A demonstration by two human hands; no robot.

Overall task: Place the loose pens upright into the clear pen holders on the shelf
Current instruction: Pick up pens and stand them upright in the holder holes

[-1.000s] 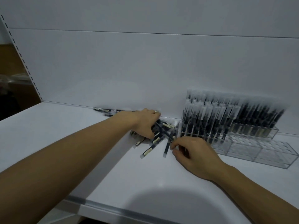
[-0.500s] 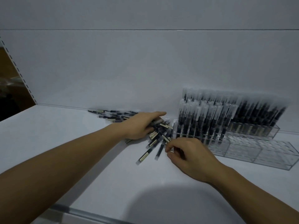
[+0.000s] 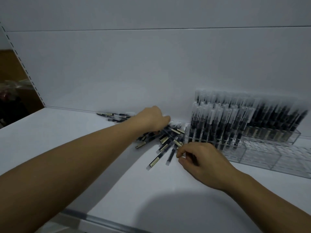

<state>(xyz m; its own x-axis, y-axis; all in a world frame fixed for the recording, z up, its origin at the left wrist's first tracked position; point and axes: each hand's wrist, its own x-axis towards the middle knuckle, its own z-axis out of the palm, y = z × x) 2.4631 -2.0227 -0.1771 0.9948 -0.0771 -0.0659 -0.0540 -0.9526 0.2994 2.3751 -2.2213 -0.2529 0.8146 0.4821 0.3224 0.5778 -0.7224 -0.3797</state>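
The loose pens (image 3: pixel 168 139) lie fanned on the shelf (image 3: pixel 75 148), just left of the clear pen holders (image 3: pixel 255 155). The left hand (image 3: pixel 154 118) rests on the pile's far side, probably to steady it; its fingers are hidden, so its grasp cannot be determined. The right hand (image 3: pixel 203 159), fingers curled, pinches a pen at the near edge. Upright pens (image 3: pixel 217 121) crowd the adjacent cells, so insertion must reach past them to the free cells on the near right.

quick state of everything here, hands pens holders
loose pens, lying flat in a pile
left hand, on the pile, grip hidden
right hand, pinching a pen
back holder, full of upright pens
front holder, left end filled, rest empty
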